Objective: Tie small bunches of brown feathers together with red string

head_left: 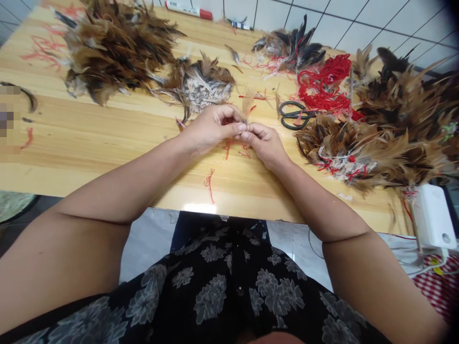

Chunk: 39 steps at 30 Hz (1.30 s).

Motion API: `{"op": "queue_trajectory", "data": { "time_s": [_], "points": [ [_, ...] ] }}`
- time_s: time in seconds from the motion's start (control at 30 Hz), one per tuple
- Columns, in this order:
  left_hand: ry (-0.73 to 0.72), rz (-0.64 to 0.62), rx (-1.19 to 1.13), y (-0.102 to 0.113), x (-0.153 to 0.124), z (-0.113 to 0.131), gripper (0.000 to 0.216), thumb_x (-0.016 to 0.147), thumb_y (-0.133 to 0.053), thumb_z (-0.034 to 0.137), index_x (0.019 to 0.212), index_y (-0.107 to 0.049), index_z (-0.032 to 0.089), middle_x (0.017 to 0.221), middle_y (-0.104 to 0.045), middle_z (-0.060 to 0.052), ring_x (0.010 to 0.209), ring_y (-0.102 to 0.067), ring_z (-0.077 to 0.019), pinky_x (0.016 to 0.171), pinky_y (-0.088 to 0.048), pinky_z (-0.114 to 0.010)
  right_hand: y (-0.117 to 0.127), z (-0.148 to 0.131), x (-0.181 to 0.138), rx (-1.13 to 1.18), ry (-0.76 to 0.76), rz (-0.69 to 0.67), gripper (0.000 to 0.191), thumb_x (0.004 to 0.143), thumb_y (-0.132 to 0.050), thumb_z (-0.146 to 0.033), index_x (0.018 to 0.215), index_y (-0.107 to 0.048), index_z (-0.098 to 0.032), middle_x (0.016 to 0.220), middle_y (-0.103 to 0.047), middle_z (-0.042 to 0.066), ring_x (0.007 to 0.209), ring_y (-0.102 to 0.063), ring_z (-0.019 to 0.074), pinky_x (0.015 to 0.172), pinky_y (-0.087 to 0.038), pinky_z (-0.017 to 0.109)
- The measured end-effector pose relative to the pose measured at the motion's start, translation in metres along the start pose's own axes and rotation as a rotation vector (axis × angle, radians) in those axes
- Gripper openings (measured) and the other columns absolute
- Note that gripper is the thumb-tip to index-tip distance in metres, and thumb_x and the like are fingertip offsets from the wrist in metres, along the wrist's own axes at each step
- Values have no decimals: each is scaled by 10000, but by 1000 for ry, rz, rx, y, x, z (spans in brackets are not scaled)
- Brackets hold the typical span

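Note:
Both hands meet over the middle of the wooden table, fingertips pinched together. A small light-brown feather (247, 104) stands up from between them. My left hand (218, 123) is closed at its lower end with thumb and forefinger. Touching it from the right, my right hand (263, 142) is also closed, thumb against forefinger; its pinch covers whatever it grips. Short bits of red thread (227, 150) lie just below the fingers. Beyond my left hand sits a small bunch of brown feathers (210, 83) with pale fluffy ends. Black-handled scissors (294, 115) rest to the right.
A large heap of brown feathers (118, 48) lies at the back left. Red cord (324, 83) is piled beyond the scissors. Feather bunches tied with red (376, 148) cover the right side. A red-and-white marker (188, 9) lies by the tiled wall. A white box (433, 217) stands at the right edge.

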<state>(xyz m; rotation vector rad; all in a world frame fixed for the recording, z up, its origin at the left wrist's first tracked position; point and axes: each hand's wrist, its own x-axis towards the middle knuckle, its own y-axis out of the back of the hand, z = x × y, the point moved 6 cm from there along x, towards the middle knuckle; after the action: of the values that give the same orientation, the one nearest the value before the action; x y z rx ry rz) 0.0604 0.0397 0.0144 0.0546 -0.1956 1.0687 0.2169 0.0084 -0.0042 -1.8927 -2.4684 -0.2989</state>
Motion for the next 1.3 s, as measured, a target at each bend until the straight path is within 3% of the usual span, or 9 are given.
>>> {"op": "queue_trajectory", "data": {
  "time_s": [0.17,0.33,0.43,0.57,0.73,0.9,1.07,1.13,1.3],
  "points": [
    [-31,33,94,6,5,7,568,883,-1113,656,886,-736,231,879,-727,-35,891,-717,-240,826,-556,-414,5,-2,-1,-5,13,3,706,953,-837,-915,842,-651,-243,817,-634,-7,845,-605,161,849,-572,328],
    [-285,369,530,98,24,6,468,1031,-993,670,1020,-771,258,925,-688,-19,1048,-606,-248,1039,-519,-473,12,-4,-2,88,6,68,780,859,-868,-993,852,-644,-246,730,-512,-56,704,-436,120,701,-417,300],
    [-379,457,775,148,39,-4,371,991,-983,637,997,-793,318,1008,-658,-47,1047,-550,-294,1097,-474,-569,13,-6,-2,126,-10,107,811,800,-892,-1019,841,-653,-246,706,-502,-63,696,-419,116,704,-389,300],
    [-390,402,920,170,70,-33,327,1007,-1001,581,1037,-794,329,957,-568,-48,1153,-442,-319,1152,-414,-539,12,-5,-1,165,-43,113,839,734,-910,-1044,829,-663,-248,685,-504,-66,689,-414,117,700,-373,301],
    [-293,439,951,171,98,-62,499,1084,-984,559,822,-673,270,932,-440,-45,1105,-302,-280,1229,-321,-508,12,-2,1,214,-60,134,851,684,-941,-1038,825,-665,-245,678,-498,-77,665,-400,106,676,-358,300],
    [-433,555,973,173,79,-37,515,1079,-994,554,822,-655,264,941,-544,-49,1125,-368,-281,1200,-353,-501,11,-2,2,217,-49,138,849,701,-931,-1036,827,-674,-237,661,-491,-84,648,-403,99,668,-363,300],
    [-578,277,1024,129,34,6,215,1171,-804,506,1043,-785,335,1051,-817,-37,1070,-638,-315,1096,-495,-537,10,1,3,200,-38,134,810,776,-913,-1008,845,-699,-229,661,-495,-76,665,-437,106,668,-387,292],
    [-664,151,1013,100,18,21,218,1169,-735,521,1091,-839,345,1045,-859,-25,965,-700,-295,990,-549,-528,10,4,4,171,-56,131,751,847,-914,-948,854,-708,-225,676,-503,-67,683,-457,110,669,-399,286],
    [-595,-62,891,52,8,31,367,1237,-662,606,1129,-890,340,1060,-884,-50,992,-745,-294,1029,-618,-551,10,8,6,107,-80,115,677,931,-917,-861,885,-738,-210,705,-536,-51,706,-492,112,670,-411,277]
  ]
}}
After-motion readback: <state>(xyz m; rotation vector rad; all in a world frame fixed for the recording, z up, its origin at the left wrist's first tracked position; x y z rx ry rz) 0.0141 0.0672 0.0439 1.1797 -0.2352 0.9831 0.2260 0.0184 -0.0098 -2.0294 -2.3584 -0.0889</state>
